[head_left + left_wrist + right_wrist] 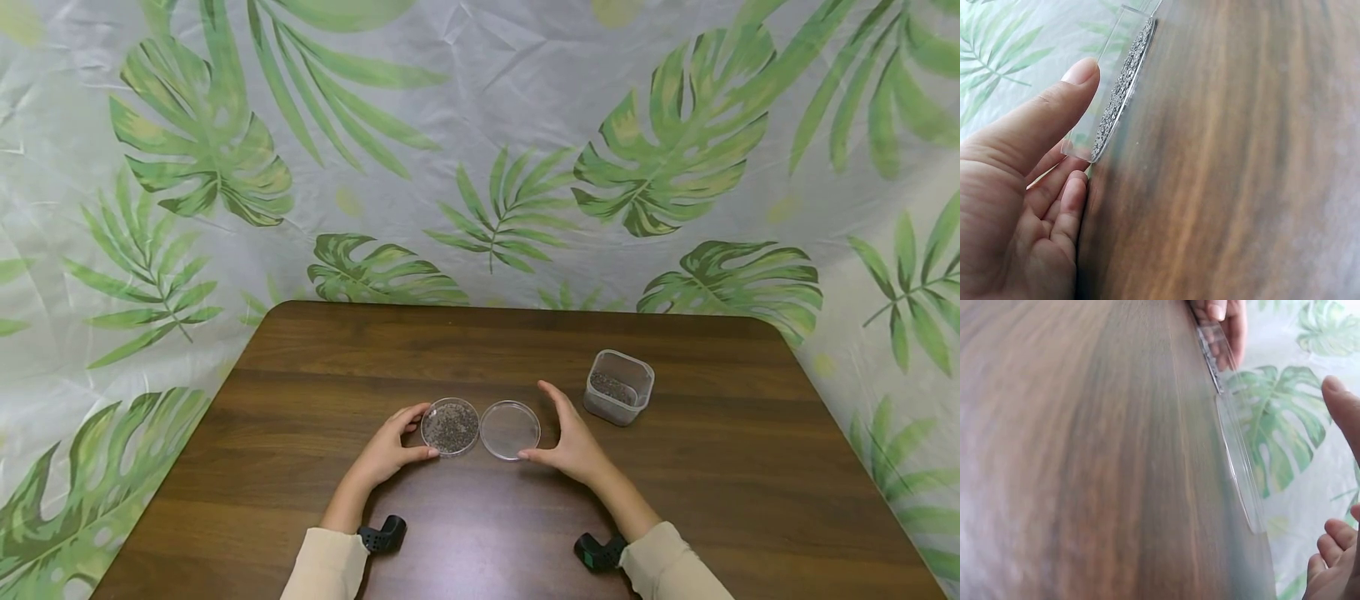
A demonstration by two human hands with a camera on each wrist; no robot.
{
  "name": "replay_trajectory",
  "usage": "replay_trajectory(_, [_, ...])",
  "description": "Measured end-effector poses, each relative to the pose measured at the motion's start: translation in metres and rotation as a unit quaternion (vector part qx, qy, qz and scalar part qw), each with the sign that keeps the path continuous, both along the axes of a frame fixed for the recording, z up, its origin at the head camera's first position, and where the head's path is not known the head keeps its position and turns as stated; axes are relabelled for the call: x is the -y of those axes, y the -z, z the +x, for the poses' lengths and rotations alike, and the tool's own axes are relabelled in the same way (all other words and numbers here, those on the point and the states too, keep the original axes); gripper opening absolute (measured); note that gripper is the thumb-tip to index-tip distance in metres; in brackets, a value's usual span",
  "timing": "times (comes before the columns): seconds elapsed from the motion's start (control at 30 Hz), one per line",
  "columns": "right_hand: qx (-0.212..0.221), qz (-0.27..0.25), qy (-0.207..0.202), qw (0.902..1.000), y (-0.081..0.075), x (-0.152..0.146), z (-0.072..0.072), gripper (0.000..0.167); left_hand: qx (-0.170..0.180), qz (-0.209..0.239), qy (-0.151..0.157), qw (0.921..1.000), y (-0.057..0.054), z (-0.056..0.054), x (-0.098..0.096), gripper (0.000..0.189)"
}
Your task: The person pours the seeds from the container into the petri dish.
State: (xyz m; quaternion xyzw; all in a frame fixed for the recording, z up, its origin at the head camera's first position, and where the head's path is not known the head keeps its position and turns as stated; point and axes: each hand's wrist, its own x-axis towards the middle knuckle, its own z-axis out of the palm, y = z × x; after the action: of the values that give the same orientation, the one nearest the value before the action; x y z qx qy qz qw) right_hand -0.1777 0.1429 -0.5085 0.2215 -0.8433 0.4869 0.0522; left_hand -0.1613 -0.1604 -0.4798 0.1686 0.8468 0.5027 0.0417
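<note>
Two round clear petri dishes lie side by side on the wooden table, their rims nearly touching. The left petri dish point(450, 427) holds a layer of dark grey granules, visible through its wall in the left wrist view. My left hand point(390, 446) holds this dish at its left edge, thumb at the near side and fingers at the far side. No granules show in the right petri dish point(510, 430). Around its right side curves my right hand point(573, 442), thumb and fingers spread wide; the right wrist view shows them apart from the dish.
A square translucent plastic tub point(618, 387) with more dark granules stands behind and right of my right hand. The brown wooden table point(735, 467) ends at a leaf-patterned curtain point(510, 108) along the back.
</note>
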Motion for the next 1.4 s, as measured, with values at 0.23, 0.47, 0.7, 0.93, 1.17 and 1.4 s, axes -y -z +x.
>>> replay_trajectory(0.23, [0.013, 0.021, -0.004, 0.9997, 0.006, 0.001, -0.003, 0.109, 0.003, 0.001, 0.001, 1.0, 0.0, -0.001, 0.001, 0.067])
replay_trajectory(0.47, [0.036, 0.045, -0.011, 0.9983, 0.012, 0.003, -0.005, 0.109, 0.002, 0.002, 0.005, 1.0, 0.0, 0.0, 0.001, 0.067])
replay_trajectory(0.7, [0.041, 0.053, -0.019, 0.9976, 0.014, 0.007, -0.006, 0.109, 0.005, 0.002, 0.006, 1.0, 0.0, 0.0, 0.001, 0.068])
replay_trajectory(0.93, [0.054, 0.074, -0.019, 0.9956, 0.015, 0.011, -0.007, 0.108, 0.005, -0.001, 0.005, 1.0, 0.001, 0.0, 0.001, 0.068])
replay_trajectory(1.17, [0.068, 0.107, -0.023, 0.9917, 0.015, 0.013, -0.008, 0.108, 0.002, -0.002, 0.005, 1.0, 0.0, 0.0, 0.001, 0.068])
replay_trajectory(1.4, [0.05, 0.127, -0.024, 0.9904, 0.015, 0.015, -0.01, 0.107, 0.001, -0.001, 0.002, 1.0, -0.001, 0.001, 0.0, 0.067])
